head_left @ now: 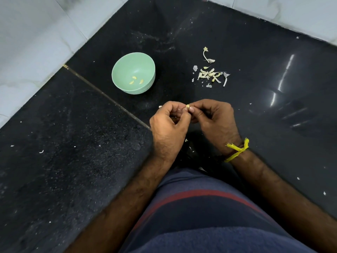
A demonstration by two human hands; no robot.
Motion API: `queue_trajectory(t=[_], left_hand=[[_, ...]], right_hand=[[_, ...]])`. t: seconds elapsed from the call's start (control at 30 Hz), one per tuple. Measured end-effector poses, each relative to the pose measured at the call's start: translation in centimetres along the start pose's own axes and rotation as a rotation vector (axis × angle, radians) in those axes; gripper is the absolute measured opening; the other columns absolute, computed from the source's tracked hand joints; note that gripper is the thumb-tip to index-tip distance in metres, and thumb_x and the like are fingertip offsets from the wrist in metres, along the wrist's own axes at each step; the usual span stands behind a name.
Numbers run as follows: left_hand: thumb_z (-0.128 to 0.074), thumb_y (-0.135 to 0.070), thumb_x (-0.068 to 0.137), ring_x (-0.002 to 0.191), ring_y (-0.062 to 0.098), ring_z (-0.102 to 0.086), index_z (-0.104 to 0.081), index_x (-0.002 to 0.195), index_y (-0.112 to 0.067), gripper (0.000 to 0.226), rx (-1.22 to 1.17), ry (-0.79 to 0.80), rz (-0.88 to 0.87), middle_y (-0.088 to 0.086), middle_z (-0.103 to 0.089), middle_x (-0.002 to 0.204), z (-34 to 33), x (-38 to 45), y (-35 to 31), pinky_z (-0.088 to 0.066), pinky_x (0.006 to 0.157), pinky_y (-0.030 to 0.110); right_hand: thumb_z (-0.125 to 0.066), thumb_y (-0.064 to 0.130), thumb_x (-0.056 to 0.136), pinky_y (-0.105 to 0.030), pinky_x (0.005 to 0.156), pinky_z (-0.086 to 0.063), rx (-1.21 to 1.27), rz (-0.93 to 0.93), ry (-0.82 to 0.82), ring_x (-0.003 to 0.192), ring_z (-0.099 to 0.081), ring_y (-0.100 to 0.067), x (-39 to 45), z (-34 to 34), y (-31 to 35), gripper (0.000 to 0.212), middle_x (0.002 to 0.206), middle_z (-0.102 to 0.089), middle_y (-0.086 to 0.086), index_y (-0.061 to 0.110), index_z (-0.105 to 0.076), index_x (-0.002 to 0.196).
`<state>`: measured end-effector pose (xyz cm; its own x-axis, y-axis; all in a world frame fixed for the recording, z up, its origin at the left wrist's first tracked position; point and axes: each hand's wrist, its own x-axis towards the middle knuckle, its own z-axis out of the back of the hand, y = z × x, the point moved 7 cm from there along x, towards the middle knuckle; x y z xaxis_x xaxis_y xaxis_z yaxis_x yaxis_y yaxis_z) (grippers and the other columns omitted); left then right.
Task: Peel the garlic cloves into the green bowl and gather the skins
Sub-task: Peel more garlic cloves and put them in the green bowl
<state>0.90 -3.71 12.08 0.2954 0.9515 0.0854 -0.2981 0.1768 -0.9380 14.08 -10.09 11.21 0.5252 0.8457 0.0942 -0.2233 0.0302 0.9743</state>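
Pinching one small garlic clove between them, the left hand and the right hand meet fingertip to fingertip above the black stone counter. Both hands have their fingers curled inward, backs turned up toward the camera, thumbs and forefingers closing on the clove from either side. Only the clove's yellowish tip shows above the fingertips; the rest is covered, so how much skin is left on it cannot be made out. The forearms run down and outward from the hands to the bottom edge, where they are cut off. A yellow thread band circles the right wrist, its frayed ends sticking out.

Between the forearms lies a dark blue garment with a red stripe. A few pale flakes lie just below the hands, partly in shadow and hard to identify.

Beyond the left hand, well apart from it, stands the green bowl with three peeled cloves lying in its bottom. Beyond the right hand, at about the same remove, sits a loose heap of garlic cloves and skins; which pieces are unpeeled cloves and which are bare skins is unclear. A curled stem piece lies just past that heap. White marble tiles border the counter on the far sides.
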Motion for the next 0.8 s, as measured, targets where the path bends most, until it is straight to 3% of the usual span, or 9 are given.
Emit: queue_trajectory(t=[0.23,0.33,0.4,0.53,0.6,0.7,0.8], left_hand=[[-0.063,-0.028,0.083,0.076,0.014,-0.065,-0.066,0.087,-0.017,0.012,0.079,0.104,0.028,-0.003,-0.068,0.080,-1.0,0.4,0.8,-0.055,0.072,0.037],[-0.064,-0.035,0.081,0.076,0.032,-0.066,-0.065,0.082,-0.020,0.016,-0.058,0.121,0.171,0.011,-0.069,0.080,-1.4,0.3,2.2,-0.058,0.071,0.049],[-0.063,-0.040,0.077,0.072,0.032,-0.063,-0.064,0.079,-0.020,0.020,-0.142,0.127,0.240,0.019,-0.067,0.080,-1.7,0.3,2.6,-0.056,0.068,0.048],[-0.064,-0.023,0.087,0.071,0.023,-0.057,-0.064,0.085,-0.006,0.016,-0.268,0.148,0.313,0.013,-0.061,0.075,-2.1,-0.1,2.3,-0.051,0.058,0.027],[-0.061,-0.011,0.094,0.070,0.022,-0.055,-0.063,0.087,0.003,0.016,-0.283,0.151,0.318,0.013,-0.059,0.075,-2.0,-0.1,2.2,-0.050,0.056,0.025],[-0.060,-0.010,0.096,0.069,0.022,-0.054,-0.061,0.085,0.007,0.021,-0.284,0.149,0.311,0.013,-0.057,0.074,-1.8,0.0,2.1,-0.049,0.055,0.025],[-0.059,-0.010,0.097,0.065,0.017,-0.056,-0.058,0.089,0.015,0.026,-0.292,0.157,0.328,0.011,-0.057,0.072,-1.8,-0.1,1.8,-0.048,0.051,0.022]], right_hand=[[-0.068,0.008,0.090,-0.044,0.079,-0.061,0.036,-0.012,0.010,0.087,-0.073,-0.015,-0.1,-0.2,-0.5,0.013,0.092,-0.077,0.001,0.010,-0.078,0.098],[-0.067,0.002,0.091,-0.041,0.076,-0.062,0.127,-0.041,0.021,0.083,-0.074,-0.019,-0.2,-0.4,-0.6,0.015,0.089,-0.076,-0.002,0.012,-0.077,0.096],[-0.065,0.001,0.092,-0.040,0.074,-0.061,0.241,-0.103,0.016,0.081,-0.073,-0.025,-0.4,-0.7,-1.0,0.015,0.088,-0.076,-0.007,0.011,-0.076,0.096],[-0.065,0.000,0.092,-0.034,0.067,-0.060,0.431,-0.231,-0.014,0.073,-0.068,-0.024,-0.8,-1.1,-1.8,0.010,0.086,-0.074,-0.015,0.002,-0.069,0.100],[-0.064,0.000,0.092,-0.038,0.068,-0.061,0.421,-0.219,-0.004,0.073,-0.068,-0.024,-0.8,-1.2,-1.7,0.008,0.085,-0.074,-0.016,0.003,-0.070,0.097],[-0.065,0.003,0.093,-0.049,0.073,-0.061,0.414,-0.205,0.024,0.076,-0.069,-0.031,-0.8,-1.0,-1.4,0.010,0.088,-0.073,-0.022,-0.002,-0.070,0.099],[-0.069,0.003,0.089,-0.043,0.072,-0.061,0.414,-0.218,0.053,0.075,-0.069,-0.030,-0.6,-0.9,-1.3,0.009,0.086,-0.073,-0.022,-0.001,-0.071,0.096]])
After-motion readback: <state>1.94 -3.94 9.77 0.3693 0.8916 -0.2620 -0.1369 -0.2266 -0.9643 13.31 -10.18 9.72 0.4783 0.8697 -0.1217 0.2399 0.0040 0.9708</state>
